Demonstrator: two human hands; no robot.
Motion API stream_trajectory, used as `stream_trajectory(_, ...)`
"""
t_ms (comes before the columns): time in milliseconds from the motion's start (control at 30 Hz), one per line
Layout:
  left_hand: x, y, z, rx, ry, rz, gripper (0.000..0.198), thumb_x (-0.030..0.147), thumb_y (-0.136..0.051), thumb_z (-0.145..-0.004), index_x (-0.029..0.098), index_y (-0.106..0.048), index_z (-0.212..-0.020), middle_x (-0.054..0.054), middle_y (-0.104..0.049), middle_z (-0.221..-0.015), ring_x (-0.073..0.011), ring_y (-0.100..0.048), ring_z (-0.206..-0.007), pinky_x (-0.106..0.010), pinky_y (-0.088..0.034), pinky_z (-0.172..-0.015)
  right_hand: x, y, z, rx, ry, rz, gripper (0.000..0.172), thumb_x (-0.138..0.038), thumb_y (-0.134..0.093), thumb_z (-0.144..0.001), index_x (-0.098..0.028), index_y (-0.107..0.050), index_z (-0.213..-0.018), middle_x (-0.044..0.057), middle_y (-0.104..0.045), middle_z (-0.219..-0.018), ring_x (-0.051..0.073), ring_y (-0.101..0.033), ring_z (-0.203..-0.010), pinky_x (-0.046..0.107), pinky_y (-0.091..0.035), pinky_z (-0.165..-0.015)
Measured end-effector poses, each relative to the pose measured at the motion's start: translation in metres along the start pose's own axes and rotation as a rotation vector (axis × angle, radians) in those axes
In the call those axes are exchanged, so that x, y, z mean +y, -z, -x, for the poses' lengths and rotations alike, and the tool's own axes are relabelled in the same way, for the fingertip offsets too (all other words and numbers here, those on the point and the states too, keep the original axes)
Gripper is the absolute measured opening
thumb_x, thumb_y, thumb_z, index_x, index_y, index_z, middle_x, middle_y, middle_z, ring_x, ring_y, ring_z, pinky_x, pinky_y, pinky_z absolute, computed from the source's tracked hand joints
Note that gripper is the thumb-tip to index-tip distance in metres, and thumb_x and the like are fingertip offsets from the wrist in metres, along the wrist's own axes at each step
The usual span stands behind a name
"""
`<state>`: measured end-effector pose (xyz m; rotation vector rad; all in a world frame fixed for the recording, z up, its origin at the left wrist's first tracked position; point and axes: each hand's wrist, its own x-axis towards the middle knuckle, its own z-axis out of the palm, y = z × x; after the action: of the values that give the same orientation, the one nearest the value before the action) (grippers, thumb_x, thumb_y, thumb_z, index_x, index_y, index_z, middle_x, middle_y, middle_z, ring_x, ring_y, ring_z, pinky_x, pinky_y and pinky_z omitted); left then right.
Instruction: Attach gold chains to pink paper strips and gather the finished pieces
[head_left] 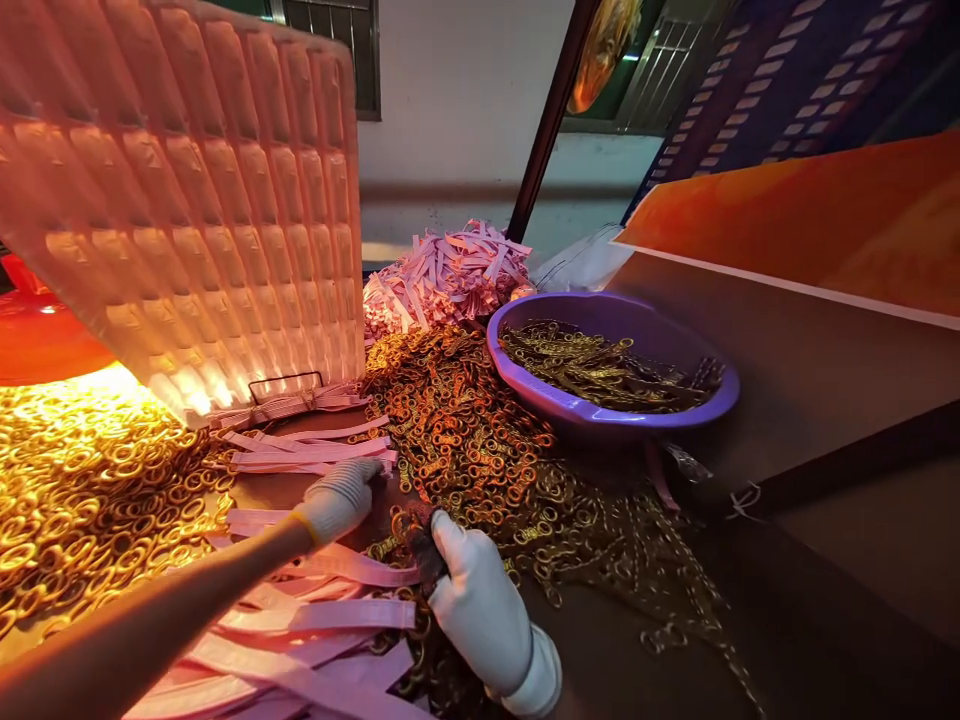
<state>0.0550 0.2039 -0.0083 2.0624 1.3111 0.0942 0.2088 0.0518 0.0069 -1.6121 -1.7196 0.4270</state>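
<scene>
Both of my hands wear white knit gloves. My left hand [339,496] is curled closed at the edge of a heap of small gold metal rings and clasps [465,430], just above loose pink strips [322,610]. My right hand [474,590] is closed with its dark-stained fingertips pinching a few gold clasps [409,522] at the near edge of the heap. What the left fingers hold is hidden.
A purple basin [600,408] holding more gold pieces stands at the right. A pile of pink strips [446,275] lies behind the heap. A pink moulded tray [187,190] leans at the left over another lit mass of gold rings [82,490]. Brown and orange boards [825,340] flank the right.
</scene>
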Motion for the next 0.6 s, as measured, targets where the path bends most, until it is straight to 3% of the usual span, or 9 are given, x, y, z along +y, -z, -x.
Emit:
stream_trajectory(100,-0.006,0.017,0.044,-0.077,-0.001,0.278,0.036,0.044,-0.038,-0.098,0.017,-0.061,-0.092,0.003,-0.049,-0.049,-0.0107,-0.045,-0.041,-0.02,-0.032,-0.041,-0.006,-0.001,-0.011,-0.036,0.089,0.116,0.037,0.001,-0.042,-0.065,-0.018,-0.061,-0.09,0.006,-0.067,-0.088,0.02,-0.062,-0.085,0.027,-0.045,-0.077)
stream_trajectory(200,-0.008,0.027,0.092,-0.091,0.003,0.701,0.041,0.055,-0.046,-0.094,0.017,-0.058,-0.086,0.005,-0.045,-0.049,-0.008,-0.037,-0.039,-0.018,-0.028,-0.038,-0.025,-0.005,-0.022,-0.147,0.182,0.208,0.032,-0.001,-0.047,-0.064,-0.018,-0.058,-0.089,0.005,-0.067,-0.089,0.019,-0.062,-0.082,0.026,-0.041,-0.07)
stream_trajectory(300,-0.008,0.025,0.126,-0.042,0.112,0.877,0.042,0.059,-0.053,-0.089,0.019,-0.054,-0.08,0.006,-0.043,-0.051,-0.0069,-0.034,-0.038,-0.018,-0.026,-0.036,-0.048,-0.01,-0.024,-0.231,0.271,0.355,0.022,-0.006,-0.052,-0.069,-0.018,-0.057,-0.087,0.005,-0.067,-0.085,0.019,-0.062,-0.074,0.029,-0.035,-0.059)
stream_trajectory(400,-0.014,0.018,0.14,-0.011,0.124,0.868,0.041,0.058,-0.051,-0.089,0.019,-0.052,-0.073,0.007,-0.038,-0.049,-0.0068,-0.029,-0.035,-0.018,-0.022,-0.034,-0.063,-0.017,-0.018,-0.215,0.355,0.477,0.011,-0.009,-0.053,-0.076,-0.019,-0.055,-0.083,0.006,-0.065,-0.08,0.02,-0.061,-0.068,0.031,-0.03,-0.054)
stream_trajectory(467,-0.022,0.011,0.143,0.037,0.034,0.726,0.035,0.049,-0.053,-0.089,0.018,-0.057,-0.073,0.004,-0.043,-0.049,-0.0083,-0.033,-0.037,-0.019,-0.028,-0.036,-0.066,-0.023,-0.012,-0.167,0.396,0.542,0.01,-0.01,-0.052,-0.079,-0.019,-0.054,-0.081,0.006,-0.063,-0.076,0.021,-0.059,-0.064,0.032,-0.029,-0.052)
stream_trajectory(533,-0.032,0.003,0.142,0.151,-0.111,0.517,0.021,0.035,-0.059,-0.086,0.018,-0.066,-0.076,-0.002,-0.06,-0.06,-0.0127,-0.05,-0.051,-0.023,-0.044,-0.051,-0.065,-0.029,-0.008,-0.118,0.434,0.596,0.01,-0.01,-0.051,-0.079,-0.02,-0.053,-0.08,0.007,-0.062,-0.072,0.022,-0.057,-0.061,0.032,-0.029,-0.051)
stream_trajectory(600,-0.043,-0.005,0.139,0.236,-0.22,0.364,0.012,0.023,-0.062,-0.082,0.019,-0.073,-0.079,-0.007,-0.072,-0.079,-0.0182,-0.061,-0.071,-0.029,-0.052,-0.073,-0.064,-0.034,-0.005,-0.104,0.456,0.628,0.01,-0.01,-0.051,-0.078,-0.02,-0.052,-0.08,0.008,-0.061,-0.07,0.023,-0.056,-0.06,0.032,-0.03,-0.051)
